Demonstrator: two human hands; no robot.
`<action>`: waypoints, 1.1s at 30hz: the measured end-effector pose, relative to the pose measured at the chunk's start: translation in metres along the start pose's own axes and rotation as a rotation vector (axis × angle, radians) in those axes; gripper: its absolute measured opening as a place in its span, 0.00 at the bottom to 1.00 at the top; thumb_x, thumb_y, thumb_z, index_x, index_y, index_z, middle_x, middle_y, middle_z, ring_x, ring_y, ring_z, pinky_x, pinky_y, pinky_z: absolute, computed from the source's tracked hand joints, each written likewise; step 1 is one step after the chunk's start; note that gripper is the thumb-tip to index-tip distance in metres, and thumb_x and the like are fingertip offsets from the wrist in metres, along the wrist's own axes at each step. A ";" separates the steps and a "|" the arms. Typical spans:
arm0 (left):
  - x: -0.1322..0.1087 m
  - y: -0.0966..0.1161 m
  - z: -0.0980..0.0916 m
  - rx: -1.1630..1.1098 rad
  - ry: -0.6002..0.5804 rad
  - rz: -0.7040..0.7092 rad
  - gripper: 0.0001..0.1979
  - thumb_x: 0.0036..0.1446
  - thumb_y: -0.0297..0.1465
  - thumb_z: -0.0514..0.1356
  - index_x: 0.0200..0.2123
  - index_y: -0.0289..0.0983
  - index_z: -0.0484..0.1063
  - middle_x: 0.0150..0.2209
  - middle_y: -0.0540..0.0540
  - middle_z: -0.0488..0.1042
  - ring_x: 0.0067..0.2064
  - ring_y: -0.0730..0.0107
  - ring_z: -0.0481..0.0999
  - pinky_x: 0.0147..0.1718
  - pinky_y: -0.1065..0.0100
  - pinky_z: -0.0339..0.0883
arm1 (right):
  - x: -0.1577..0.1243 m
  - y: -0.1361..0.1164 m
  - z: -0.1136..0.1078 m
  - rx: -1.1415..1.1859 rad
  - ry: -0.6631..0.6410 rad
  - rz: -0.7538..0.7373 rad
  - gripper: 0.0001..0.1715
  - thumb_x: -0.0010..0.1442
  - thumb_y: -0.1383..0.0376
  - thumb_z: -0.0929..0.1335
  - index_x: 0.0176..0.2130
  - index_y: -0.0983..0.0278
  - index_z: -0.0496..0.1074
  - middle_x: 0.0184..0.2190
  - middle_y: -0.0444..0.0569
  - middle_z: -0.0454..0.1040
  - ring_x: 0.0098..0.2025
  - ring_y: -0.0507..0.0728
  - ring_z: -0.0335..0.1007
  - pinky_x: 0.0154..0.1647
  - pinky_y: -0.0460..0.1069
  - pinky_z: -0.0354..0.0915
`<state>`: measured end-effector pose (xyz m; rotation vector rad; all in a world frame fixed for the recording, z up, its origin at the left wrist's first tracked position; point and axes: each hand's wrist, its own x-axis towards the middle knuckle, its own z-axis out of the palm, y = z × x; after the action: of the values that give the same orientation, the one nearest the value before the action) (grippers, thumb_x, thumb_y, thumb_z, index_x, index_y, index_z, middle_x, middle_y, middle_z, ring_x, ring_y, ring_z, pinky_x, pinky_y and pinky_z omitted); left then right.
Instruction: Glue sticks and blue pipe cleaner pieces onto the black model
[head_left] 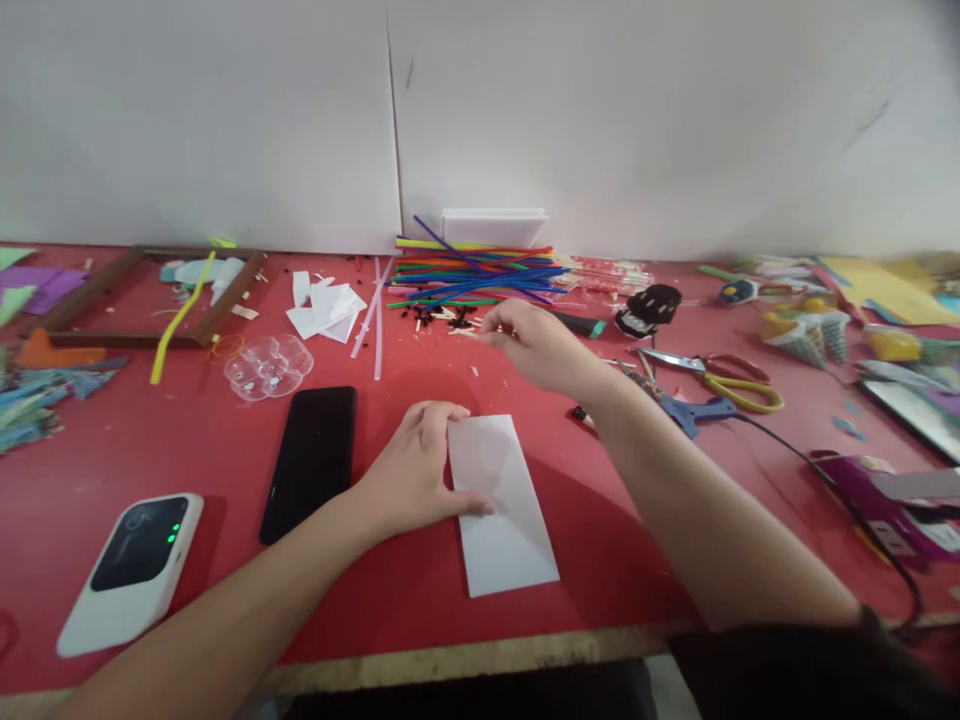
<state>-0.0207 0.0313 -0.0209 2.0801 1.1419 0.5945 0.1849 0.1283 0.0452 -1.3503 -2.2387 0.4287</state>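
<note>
A white rectangular card (506,530) lies on the red table, near its front edge. My left hand (420,465) rests on the card's left side, thumb on its surface and fingers at its upper left corner. Beyond the card, my right hand (529,340) hovers over the table with thumb and forefinger pinched; whatever is between them, if anything, is too small to make out. Small black and pale bits (450,318) lie scattered just left of that hand, in front of a pile of coloured pipe cleaners (480,275).
Left are a black phone (310,460), a white device (131,570), a clear palette (268,367), paper scraps (330,308) and a brown frame (112,335). Right are scissors (712,375), a blue glue gun (694,410) with a cord, and a magenta tool (885,500).
</note>
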 end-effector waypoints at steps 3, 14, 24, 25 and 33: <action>0.001 -0.001 0.000 0.005 0.016 -0.013 0.49 0.38 0.54 0.74 0.57 0.37 0.59 0.59 0.30 0.65 0.63 0.38 0.64 0.61 0.39 0.60 | -0.039 -0.007 -0.007 0.073 -0.174 0.010 0.08 0.62 0.72 0.65 0.34 0.63 0.72 0.32 0.46 0.76 0.33 0.54 0.70 0.35 0.48 0.62; 0.002 0.000 -0.003 0.000 -0.012 0.014 0.45 0.38 0.53 0.75 0.54 0.40 0.62 0.56 0.34 0.69 0.61 0.38 0.64 0.56 0.42 0.64 | -0.098 -0.001 0.039 0.007 -0.129 -0.191 0.08 0.65 0.72 0.66 0.37 0.63 0.74 0.35 0.52 0.76 0.40 0.60 0.70 0.41 0.54 0.67; 0.007 -0.003 -0.013 0.106 -0.039 0.097 0.14 0.59 0.39 0.66 0.46 0.41 0.75 0.57 0.39 0.73 0.60 0.47 0.68 0.60 0.47 0.62 | -0.101 0.002 0.042 0.086 -0.098 -0.217 0.05 0.65 0.69 0.68 0.40 0.62 0.76 0.36 0.51 0.76 0.39 0.58 0.69 0.42 0.53 0.67; 0.007 -0.003 -0.014 0.111 -0.043 0.094 0.14 0.59 0.39 0.67 0.46 0.41 0.76 0.57 0.39 0.73 0.60 0.47 0.68 0.60 0.46 0.62 | -0.101 0.002 0.042 0.087 -0.100 -0.217 0.05 0.65 0.69 0.68 0.40 0.62 0.76 0.36 0.51 0.76 0.39 0.58 0.69 0.42 0.53 0.67; 0.007 -0.001 -0.014 0.071 -0.015 0.076 0.15 0.56 0.38 0.68 0.46 0.42 0.77 0.55 0.40 0.75 0.58 0.48 0.70 0.58 0.49 0.65 | -0.102 0.002 0.041 0.075 -0.093 -0.221 0.06 0.65 0.69 0.68 0.38 0.61 0.77 0.35 0.51 0.77 0.39 0.58 0.71 0.42 0.52 0.68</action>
<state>-0.0267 0.0424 -0.0115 2.1932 1.0941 0.5811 0.2039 0.0385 -0.0147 -1.0505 -2.3892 0.4995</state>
